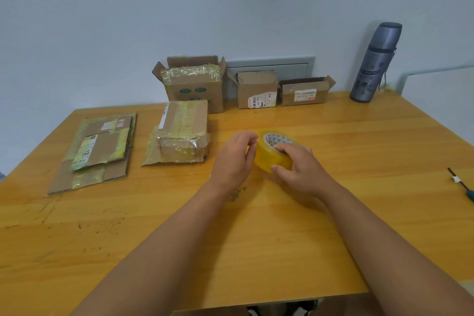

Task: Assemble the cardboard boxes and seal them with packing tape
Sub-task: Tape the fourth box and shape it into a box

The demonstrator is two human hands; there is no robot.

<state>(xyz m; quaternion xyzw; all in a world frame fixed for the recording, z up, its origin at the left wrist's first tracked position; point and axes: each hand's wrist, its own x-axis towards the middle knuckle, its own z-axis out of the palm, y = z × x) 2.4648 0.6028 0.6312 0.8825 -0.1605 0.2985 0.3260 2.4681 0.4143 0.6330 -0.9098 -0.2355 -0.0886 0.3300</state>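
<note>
Head view: both hands hold the tape roll (275, 152) mid-table, the right hand (297, 167) curled over it, the left hand (237, 154) pinching at its edge. Boxes (193, 83) wait behind. If the loose end tears narrow or re-sticks, sealing likely stalls.

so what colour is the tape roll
Translucent yellow tape roll, with a grey triangle-patterned core; head view.

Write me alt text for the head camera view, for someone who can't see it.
Both hands, left hand and right hand, hold a yellow tape roll over a wooden table. Three open boxes line the far wall, with flattened cardboard at left and a grey flask at right.
</note>
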